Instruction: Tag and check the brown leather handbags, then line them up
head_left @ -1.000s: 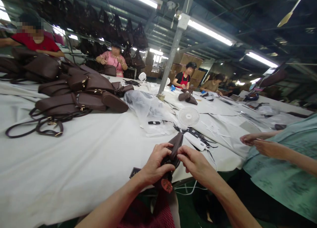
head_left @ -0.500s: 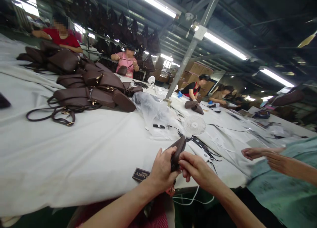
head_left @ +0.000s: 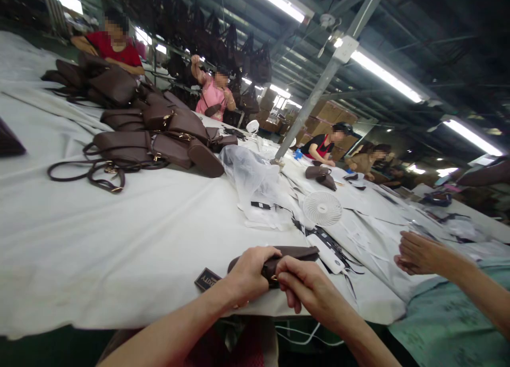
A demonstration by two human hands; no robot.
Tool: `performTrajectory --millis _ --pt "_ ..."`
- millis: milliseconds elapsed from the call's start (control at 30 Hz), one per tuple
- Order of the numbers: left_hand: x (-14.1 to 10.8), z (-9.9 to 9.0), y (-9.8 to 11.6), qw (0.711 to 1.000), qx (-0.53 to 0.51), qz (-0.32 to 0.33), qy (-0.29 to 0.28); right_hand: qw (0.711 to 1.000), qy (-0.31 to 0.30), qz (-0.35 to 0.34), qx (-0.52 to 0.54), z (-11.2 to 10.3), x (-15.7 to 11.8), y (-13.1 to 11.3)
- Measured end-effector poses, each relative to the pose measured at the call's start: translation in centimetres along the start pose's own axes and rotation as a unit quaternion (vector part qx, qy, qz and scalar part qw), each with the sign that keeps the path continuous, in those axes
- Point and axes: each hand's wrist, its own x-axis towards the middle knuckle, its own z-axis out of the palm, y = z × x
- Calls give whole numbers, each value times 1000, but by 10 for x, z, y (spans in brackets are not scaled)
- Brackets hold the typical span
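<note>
A dark brown leather-look bag [head_left: 297, 252] lies at the table's front edge. My left hand [head_left: 253, 271] is closed around its near side, with the thumb over the top. My right hand [head_left: 305, 284] is pinched against the bag beside a small gold-coloured metal fitting [head_left: 274, 277]. What its fingertips hold is hidden. A black hang tag [head_left: 207, 280] with pale lettering lies to the left of my left forearm.
Brown bags with straps [head_left: 175, 133] are heaped at the left. A plastic bag [head_left: 251, 170], a small white fan [head_left: 322, 208] and a white device [head_left: 332, 258] with cables lie beyond my hands. A co-worker's hands [head_left: 422, 253] are close on the right; other people work farther back.
The bag has turned from steeply tilted to lying nearly level along the table edge, both hands staying on it. The neighbour's hands at right have risen slightly.
</note>
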Motion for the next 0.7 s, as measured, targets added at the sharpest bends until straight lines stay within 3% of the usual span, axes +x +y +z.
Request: performTrajectory --millis 200,333,467,600,700 --pt "4 -13 2 997 -64 -38 23 999 42 -2 -12 2 22 -7" --pt "-9 -3 -3 984 -100 -100 110 1000 21 -9 -19 -5 27 -10" --pt "-24 13 -9 971 -97 -86 201 999 -2 -26 -34 -8 29 -9" --pt "-25 19 -9 973 -75 -65 210 997 -31 -50 -45 -2 30 -14" --pt "-21 11 -8 973 -128 -33 188 993 -41 -85 -71 6 32 -24"
